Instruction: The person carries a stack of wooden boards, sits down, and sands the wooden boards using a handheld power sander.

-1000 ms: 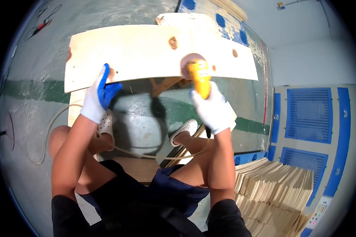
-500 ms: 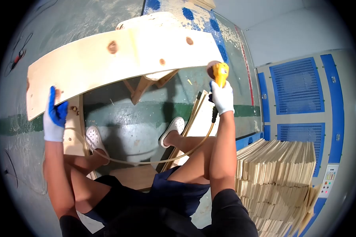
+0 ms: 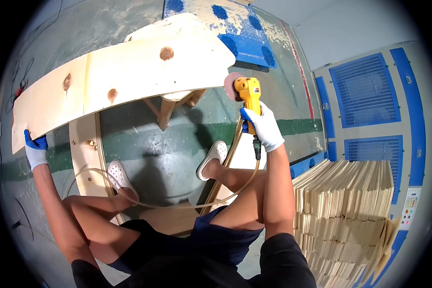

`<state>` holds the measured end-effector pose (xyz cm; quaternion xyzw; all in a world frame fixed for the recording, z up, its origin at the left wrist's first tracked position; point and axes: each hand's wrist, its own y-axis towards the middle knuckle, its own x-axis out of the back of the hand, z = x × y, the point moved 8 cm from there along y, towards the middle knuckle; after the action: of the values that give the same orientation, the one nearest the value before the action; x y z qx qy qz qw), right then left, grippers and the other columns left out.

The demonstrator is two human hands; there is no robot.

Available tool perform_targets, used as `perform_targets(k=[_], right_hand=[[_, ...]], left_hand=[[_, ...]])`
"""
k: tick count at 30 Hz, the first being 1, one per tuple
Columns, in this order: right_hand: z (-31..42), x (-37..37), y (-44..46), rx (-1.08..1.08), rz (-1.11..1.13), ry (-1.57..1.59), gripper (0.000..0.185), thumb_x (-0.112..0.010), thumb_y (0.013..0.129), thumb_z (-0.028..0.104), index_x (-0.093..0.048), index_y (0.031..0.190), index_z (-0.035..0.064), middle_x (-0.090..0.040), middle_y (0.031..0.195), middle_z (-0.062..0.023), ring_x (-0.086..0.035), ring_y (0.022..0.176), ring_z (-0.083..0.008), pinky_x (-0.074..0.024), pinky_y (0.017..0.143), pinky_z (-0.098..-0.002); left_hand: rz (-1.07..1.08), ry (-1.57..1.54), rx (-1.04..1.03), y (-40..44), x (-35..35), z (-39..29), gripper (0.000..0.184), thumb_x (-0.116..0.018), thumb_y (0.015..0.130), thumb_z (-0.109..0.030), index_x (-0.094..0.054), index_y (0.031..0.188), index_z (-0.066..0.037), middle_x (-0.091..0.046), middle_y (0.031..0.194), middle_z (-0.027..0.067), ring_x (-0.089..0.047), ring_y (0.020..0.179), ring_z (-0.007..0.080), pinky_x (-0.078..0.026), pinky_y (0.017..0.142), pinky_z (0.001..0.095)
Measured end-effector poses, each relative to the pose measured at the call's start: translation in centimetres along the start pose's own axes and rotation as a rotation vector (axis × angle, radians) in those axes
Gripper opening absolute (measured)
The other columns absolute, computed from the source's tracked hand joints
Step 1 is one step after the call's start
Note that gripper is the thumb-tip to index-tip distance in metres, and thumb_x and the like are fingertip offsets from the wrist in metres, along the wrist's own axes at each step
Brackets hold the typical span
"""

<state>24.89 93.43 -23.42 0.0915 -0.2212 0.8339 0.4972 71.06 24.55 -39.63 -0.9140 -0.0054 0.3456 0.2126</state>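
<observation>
A long pale wooden board point(image 3: 125, 72) with several dark knots lies on a wooden stand point(image 3: 167, 113). At its near left corner, my left hand point(image 3: 36, 149), in a white glove with blue palm and fingers, is closed on the edge. My right hand point(image 3: 264, 126), gloved the same way, grips a yellow handheld sander point(image 3: 248, 96). The sander's round pinkish disc point(image 3: 233, 87) is just off the board's right end. From the handle's bottom a tan hose point(image 3: 216, 204) curves across my legs.
Boards lie on the floor beside my left foot point(image 3: 86, 149) and right foot point(image 3: 230, 158). Tall stacks of thin wood pieces point(image 3: 343, 201) stand at right, by a blue-and-grey cabinet point(image 3: 365, 93). A blue platform point(image 3: 249, 41) sits beyond the stand.
The board has slid left, with my left hand now farther left at its corner. My right hand has drawn the sander left and slightly nearer me, its disc now more visible.
</observation>
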Motion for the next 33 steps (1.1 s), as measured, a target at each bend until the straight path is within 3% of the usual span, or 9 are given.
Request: perform_targets(k=[2,8,12,17,21,24,27,29,33], right_hand=[[0.5,-0.4,-0.3,0.005,0.018,-0.013,0.030,-0.074,0.095,0.021,-0.060,0.113,0.0015,-0.063,0.084,-0.0035,-0.062,0.063,-0.0117,-0.0535,0.059,-0.0282],[0.4,-1.1,-1.8,-0.064,0.111,0.097,0.024,-0.074,0.094,0.020,-0.061,0.106,0.0036,-0.062,0.079,-0.0031,-0.061,0.060,-0.0122,-0.0524,0.055,-0.0281],[0.3,-1.0,-2.2,-0.070,0.154,0.107,0.028,-0.072,0.094,0.016,-0.061,0.116,0.0040,-0.062,0.083,-0.0038,-0.058,0.059,-0.0118,-0.0502,0.053,-0.0265],[0.2,-0.7,-2.1,-0.088,0.167,0.130,0.028,-0.072,0.094,0.016,-0.061,0.116,0.0042,-0.061,0.084,-0.0037,-0.058,0.059,-0.0120,-0.0501,0.053,-0.0269],[-0.4,0.0,-1.2,-0.093,0.156,0.109,0.028,-0.073,0.094,0.018,-0.062,0.116,0.0039,-0.062,0.084,-0.0035,-0.060,0.060,-0.0122,-0.0514,0.054,-0.0273],[-0.2,0.3,-0.7,-0.084,0.138,0.111,0.025,-0.074,0.094,0.021,-0.061,0.110,0.0055,-0.063,0.079,-0.0043,-0.061,0.060,-0.0133,-0.0516,0.054,-0.0279],[0.5,0.4,-0.6,-0.094,0.084,0.124,0.025,-0.073,0.095,0.021,-0.060,0.109,0.0048,-0.062,0.080,-0.0039,-0.061,0.060,-0.0131,-0.0518,0.055,-0.0284],[0.3,0.8,-0.2,-0.079,0.077,0.154,0.027,-0.073,0.094,0.021,-0.060,0.110,0.0042,-0.062,0.080,-0.0033,-0.060,0.059,-0.0130,-0.0524,0.055,-0.0286],[-0.7,1.3,0.5,-0.094,0.039,0.178,0.028,-0.073,0.094,0.021,-0.059,0.110,0.0036,-0.062,0.082,-0.0036,-0.062,0.060,-0.0130,-0.0540,0.055,-0.0289]], left_hand=[[0.066,0.053,-0.025,2.7,1.5,-0.3,0.049,-0.054,0.108,-0.031,-0.051,0.148,-0.003,-0.057,0.148,0.0151,-0.054,0.136,0.0329,-0.042,0.118,0.0479],[-0.010,0.160,-0.026,3.2,1.5,-1.2,0.049,-0.055,0.108,-0.034,-0.053,0.146,-0.003,-0.060,0.146,0.0134,-0.058,0.133,0.0312,-0.047,0.115,0.0438],[-0.061,0.204,-0.063,4.1,2.0,-1.0,0.049,-0.050,0.109,-0.035,-0.052,0.147,-0.004,-0.059,0.146,0.0122,-0.057,0.134,0.0302,-0.047,0.115,0.0439],[-0.035,0.284,-0.077,5.0,2.4,-0.5,0.050,-0.045,0.110,-0.039,-0.051,0.148,-0.007,-0.060,0.147,0.0078,-0.058,0.134,0.0266,-0.047,0.114,0.0425],[-0.047,0.326,-0.066,4.9,2.7,-0.6,0.052,-0.050,0.108,-0.041,-0.054,0.146,-0.006,-0.061,0.144,0.0094,-0.059,0.132,0.0261,-0.045,0.115,0.0403],[-0.002,0.335,-0.005,5.5,2.7,-0.3,0.054,-0.048,0.108,-0.044,-0.052,0.147,-0.007,-0.061,0.145,0.0088,-0.057,0.134,0.0248,-0.044,0.115,0.0386],[0.199,0.576,-0.147,6.8,2.3,-0.7,0.056,-0.046,0.109,-0.046,-0.052,0.148,-0.007,-0.059,0.147,0.0085,-0.056,0.135,0.0243,-0.045,0.114,0.0382],[0.015,0.397,-0.024,2.1,-0.4,0.3,0.056,-0.046,0.109,-0.045,-0.052,0.148,-0.006,-0.058,0.148,0.0089,-0.056,0.135,0.0246,-0.045,0.115,0.0380],[0.002,0.375,0.032,2.7,0.0,0.7,0.055,-0.045,0.110,-0.044,-0.052,0.148,-0.005,-0.058,0.148,0.0091,-0.056,0.135,0.0249,-0.045,0.115,0.0386]])
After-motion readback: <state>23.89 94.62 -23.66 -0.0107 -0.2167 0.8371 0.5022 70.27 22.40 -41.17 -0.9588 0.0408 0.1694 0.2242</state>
